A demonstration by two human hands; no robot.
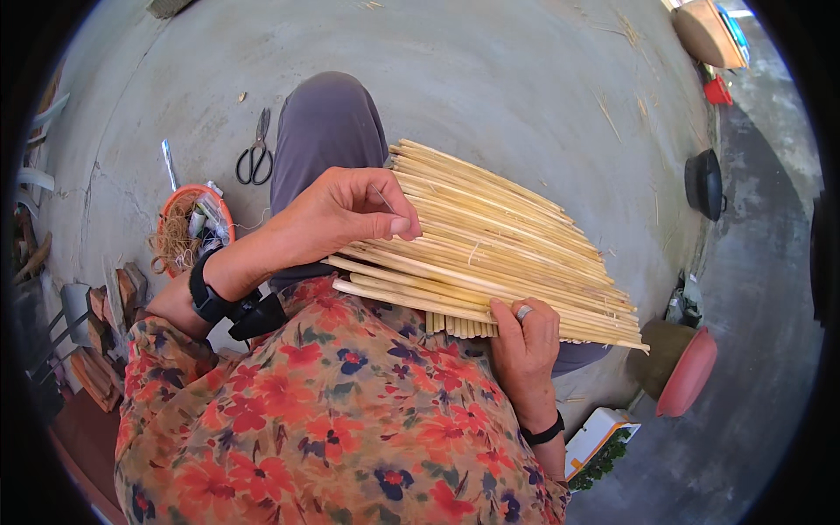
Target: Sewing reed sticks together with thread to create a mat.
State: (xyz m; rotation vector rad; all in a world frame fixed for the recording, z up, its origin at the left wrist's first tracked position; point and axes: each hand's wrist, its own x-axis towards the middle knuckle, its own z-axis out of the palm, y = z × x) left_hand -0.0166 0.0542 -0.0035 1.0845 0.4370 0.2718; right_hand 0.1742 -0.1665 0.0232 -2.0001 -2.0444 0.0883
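Across my lap lies a mat of pale yellow stalks (516,241) set side by side. A second layer of stalks (459,326) shows under its near edge, running crosswise. Above the mat's left part, my left hand (354,214) is closed in a pinch on a thin needle (382,198) that sticks up between thumb and fingers. My right hand (527,350) grips the near edge of the mat, thumb on top and the other fingers partly hidden below. A small pale thread end (473,254) stands up from the stalks.
Scissors (255,156) lie on the concrete floor beyond my left knee. Left of them stands an orange basket (229,219) with twine and thread spools. Firewood pieces (94,376) are at far left. To the right are a black pan (703,184), a pink basin (689,374) and a white box (595,435) with greens.
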